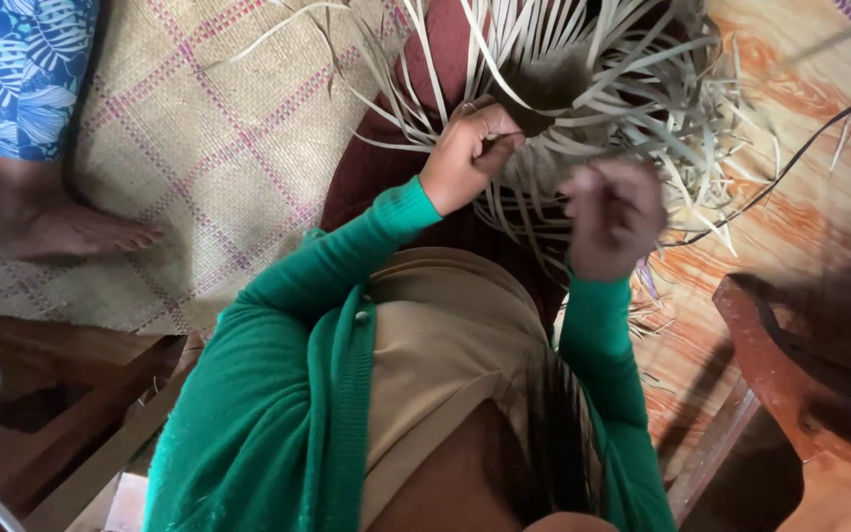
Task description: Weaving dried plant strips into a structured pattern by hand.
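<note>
Right hand (615, 215) is motion-blurred, so I can't tell whether its fingers grip anything; left hand (470, 158) has its fingers curled tight, pinching one pale strip (504, 138) of the half-woven basket (593, 89). The basket sits just beyond both sets of fingers, its top cut off by the frame and its loose strips too many and tangled to count. Two green sleeves (297, 335), one woven mat (199, 148) left of the fingers, one bare foot (71, 229) of another person on it.

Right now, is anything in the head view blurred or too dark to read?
Head view: right hand is motion-blurred; left hand on the strips is sharp; the lower corners lie in deep shadow.
</note>
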